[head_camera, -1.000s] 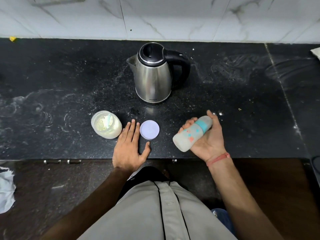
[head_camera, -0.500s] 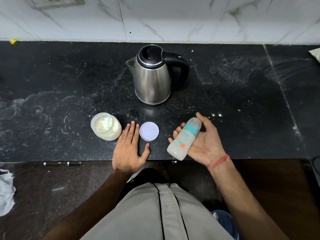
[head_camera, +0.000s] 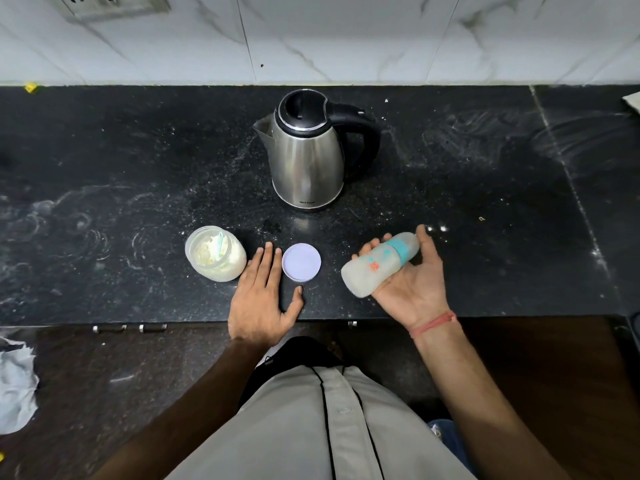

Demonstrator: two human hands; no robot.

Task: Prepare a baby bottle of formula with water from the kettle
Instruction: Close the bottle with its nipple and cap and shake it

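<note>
A frosted baby bottle [head_camera: 375, 265] with a teal collar and milky contents lies tilted across my right hand [head_camera: 412, 287], palm up, fingers and thumb curled round it just above the counter's front edge. My left hand [head_camera: 261, 296] rests flat on the black counter [head_camera: 138, 174], fingers straight, between the open formula jar [head_camera: 215, 253] and the jar's round pale lid [head_camera: 301, 262]. A scoop stands in the jar's powder. The steel kettle [head_camera: 306, 161], lid closed and black handle to the right, stands behind the lid.
White marble tiles and a socket plate [head_camera: 114, 5] back the counter. Powder smears streak the black surface. A crumpled white cloth [head_camera: 15, 386] lies low on the left, below the counter edge.
The bottle rocked in my right hand: steeper half a second ago, now lying flatter again. My left hand, the jar, lid and kettle stayed put.
</note>
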